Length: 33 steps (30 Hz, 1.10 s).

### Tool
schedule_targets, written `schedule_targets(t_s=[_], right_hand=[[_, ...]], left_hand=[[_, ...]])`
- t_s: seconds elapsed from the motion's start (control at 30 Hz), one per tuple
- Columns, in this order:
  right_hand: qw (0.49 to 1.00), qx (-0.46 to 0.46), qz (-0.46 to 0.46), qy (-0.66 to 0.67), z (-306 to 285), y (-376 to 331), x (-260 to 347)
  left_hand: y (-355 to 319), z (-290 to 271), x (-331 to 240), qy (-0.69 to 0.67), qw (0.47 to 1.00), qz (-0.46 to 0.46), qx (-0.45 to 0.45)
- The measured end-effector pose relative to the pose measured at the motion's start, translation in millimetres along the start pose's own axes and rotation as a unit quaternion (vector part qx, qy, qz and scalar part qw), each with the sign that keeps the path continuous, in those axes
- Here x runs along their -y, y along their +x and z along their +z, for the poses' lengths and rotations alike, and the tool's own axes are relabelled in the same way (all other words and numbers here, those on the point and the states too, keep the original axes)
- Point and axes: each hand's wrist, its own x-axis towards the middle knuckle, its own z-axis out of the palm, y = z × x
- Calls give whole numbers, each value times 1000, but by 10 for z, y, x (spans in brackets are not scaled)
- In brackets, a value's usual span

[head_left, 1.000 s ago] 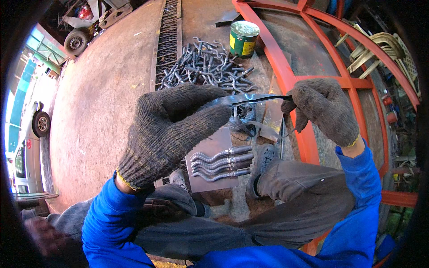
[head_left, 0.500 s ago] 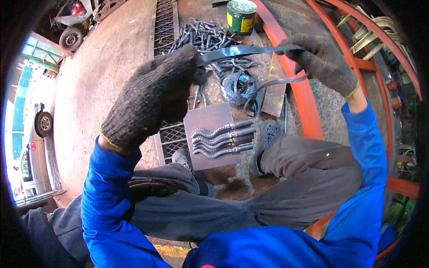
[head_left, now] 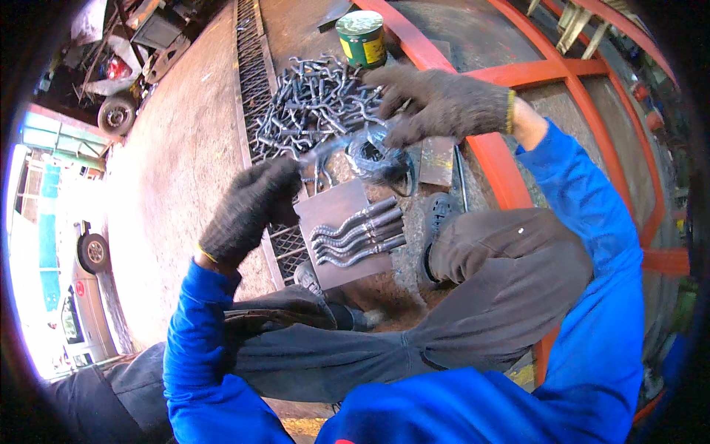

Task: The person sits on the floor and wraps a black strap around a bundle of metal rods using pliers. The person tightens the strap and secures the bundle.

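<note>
My left hand (head_left: 255,211), in a dark knitted glove, is closed on one end of a dark shiny strip (head_left: 325,150). The strip stretches from it toward a coil of the same strip (head_left: 373,157) on the ground, blurred by motion. Above and beside that coil is my right hand (head_left: 447,107), also gloved, its fingers apart with nothing seen in them. Just below the coil, several bent, ribbed metal rods (head_left: 359,229) lie side by side on a flat plate (head_left: 340,200) between my feet.
A large heap of bent metal rods (head_left: 318,100) lies beyond the plate, by a floor grating (head_left: 251,59). Behind it stands a green and yellow can (head_left: 362,41). An orange-red steel frame (head_left: 495,166) runs along the right. A vehicle (head_left: 89,307) stands far left.
My right hand has let go of the strip and moved left toward the coil, its fingers spreading. My left hand has lowered with the strip end. The view has shifted slightly.
</note>
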Motion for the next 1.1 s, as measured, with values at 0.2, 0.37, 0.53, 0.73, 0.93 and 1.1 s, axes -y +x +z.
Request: schedule_targets(t_s=[0.2,0.37,0.53,0.73,0.93,1.1], right_hand=[[996,68,-59,7,121,-11,90],[989,106,-53,93,180,53,212],[996,30,44,-65,111,83,-229],[952,298,41,54,803,-311,-983],[903,389,-122,-135,1548,-794,-1755],[937,317,133,-55,1637,-733,-1351]], left_hand=[[48,319,22,-11,999,11,35],[72,568,-78,-15,996,82,18],[64,501,357,294,924,156,-188],[-380,193,1393,441,889,-121,-16],[-400,312,1899,436,891,-119,-44],[-331,308,1968,410,901,-140,-39]])
